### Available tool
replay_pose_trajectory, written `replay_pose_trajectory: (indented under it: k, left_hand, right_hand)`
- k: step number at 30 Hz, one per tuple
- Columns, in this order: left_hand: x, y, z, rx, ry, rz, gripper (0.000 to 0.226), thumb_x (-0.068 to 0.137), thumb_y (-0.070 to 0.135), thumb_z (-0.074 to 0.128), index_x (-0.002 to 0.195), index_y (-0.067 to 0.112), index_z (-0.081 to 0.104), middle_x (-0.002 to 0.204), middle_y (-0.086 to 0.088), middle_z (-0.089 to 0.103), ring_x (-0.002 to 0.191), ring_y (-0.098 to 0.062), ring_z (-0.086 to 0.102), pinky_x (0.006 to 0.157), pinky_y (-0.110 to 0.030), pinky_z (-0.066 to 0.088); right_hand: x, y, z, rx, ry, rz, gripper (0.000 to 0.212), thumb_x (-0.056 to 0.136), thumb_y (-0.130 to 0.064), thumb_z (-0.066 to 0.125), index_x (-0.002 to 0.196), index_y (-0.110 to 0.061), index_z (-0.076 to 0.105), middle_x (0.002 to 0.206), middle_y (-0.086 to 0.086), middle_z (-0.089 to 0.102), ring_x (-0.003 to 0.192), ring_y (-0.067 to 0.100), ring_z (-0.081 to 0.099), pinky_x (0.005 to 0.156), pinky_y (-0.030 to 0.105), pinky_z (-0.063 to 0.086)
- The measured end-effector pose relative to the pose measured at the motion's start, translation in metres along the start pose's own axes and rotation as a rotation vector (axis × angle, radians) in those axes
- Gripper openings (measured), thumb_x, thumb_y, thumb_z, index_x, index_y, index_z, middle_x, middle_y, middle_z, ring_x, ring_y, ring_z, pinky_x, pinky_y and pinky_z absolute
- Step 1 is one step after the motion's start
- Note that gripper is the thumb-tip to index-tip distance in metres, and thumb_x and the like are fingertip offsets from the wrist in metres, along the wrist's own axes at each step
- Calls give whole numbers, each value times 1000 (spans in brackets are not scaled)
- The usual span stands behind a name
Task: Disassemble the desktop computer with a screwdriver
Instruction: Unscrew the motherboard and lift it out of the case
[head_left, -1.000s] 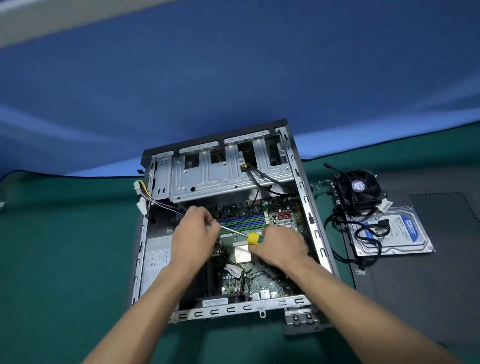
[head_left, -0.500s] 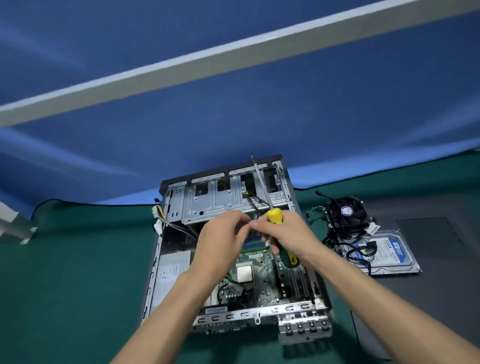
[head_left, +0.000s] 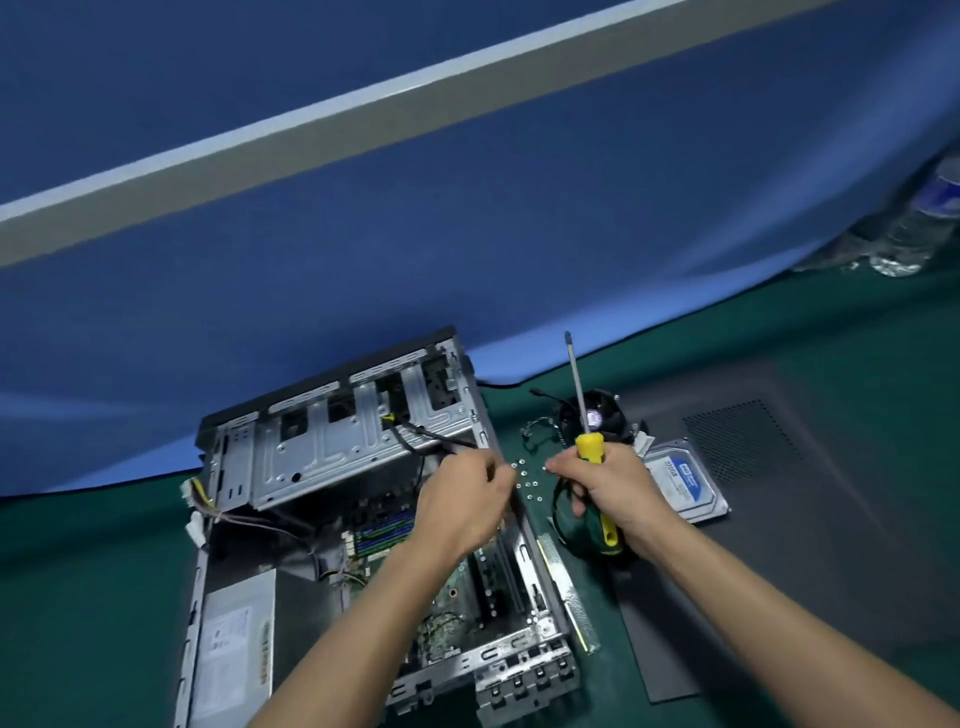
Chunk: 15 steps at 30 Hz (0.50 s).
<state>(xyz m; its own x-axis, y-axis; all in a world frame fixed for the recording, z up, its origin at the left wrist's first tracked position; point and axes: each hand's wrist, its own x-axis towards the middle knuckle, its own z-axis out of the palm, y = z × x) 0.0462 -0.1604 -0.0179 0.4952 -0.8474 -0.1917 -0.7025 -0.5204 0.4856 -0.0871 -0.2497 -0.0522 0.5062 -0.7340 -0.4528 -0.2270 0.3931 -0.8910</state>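
The open desktop case (head_left: 332, 457) lies on the green mat with its motherboard (head_left: 379, 535) and power supply (head_left: 234, 639) showing. My right hand (head_left: 608, 493) grips the yellow-and-green screwdriver (head_left: 592, 457) to the right of the case, shaft pointing up. My left hand (head_left: 462, 499) hovers over the case's right wall with curled fingertips pinched together near the rim; what they hold is too small to see. Several loose screws (head_left: 527, 483) lie on the mat between my hands.
A removed cooler fan (head_left: 597, 410) with cables and a hard drive (head_left: 685, 483) lie right of the case, on the dark side panel (head_left: 779, 499). A blue cloth backdrop (head_left: 467, 234) rises behind. A plastic bottle (head_left: 924, 223) stands far right.
Both hands left the inside of the case and moved right. The screwdriver swung from lying over the motherboard to upright beside the case. The view tilted up and to the right.
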Motion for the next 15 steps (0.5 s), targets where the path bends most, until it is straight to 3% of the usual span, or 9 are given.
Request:
replay_pose_trajectory:
  k: [3,7,10,13,15]
  left_hand:
    - [10,0,20,48,32,-116,37,91,24,43,55,19,41,51,5,46,48,-8,42,44,-23,25]
    - [8,0,38,183,214,-105,33,94,24,42,62,17,42,51,7,45,43,-12,35,41,-20,16]
    - [5,-2,47,215,277,-85,27,94,22,44,68,19,43,62,-2,59,46,-17,36,40,-21,10]
    - [7,-4,49,264,259,-73,25,95,23,43,71,18,44,68,-6,63,50,-26,50,42,-27,14]
    - [8,-5,50,268,249,-80,25,96,25,41,72,18,41,71,-7,63,58,-31,58,46,-30,19]
  right_hand:
    - [5,30,-3,-42,108,77,14,82,-8,67,68,-10,67,41,-4,48,38,11,46,53,29,43]
    - [13,62,2,-161,157,156,15,85,-11,66,70,-11,65,46,-3,52,37,12,49,49,22,42]
    - [27,73,15,-360,167,156,19,86,-21,63,69,-13,63,61,4,59,59,25,62,62,30,48]
    - [43,76,29,-540,163,154,30,88,-26,61,60,-19,51,68,2,59,70,25,59,62,30,42]
    - [51,77,36,-621,157,159,27,89,-28,59,64,-19,52,72,2,60,71,25,57,60,28,39]
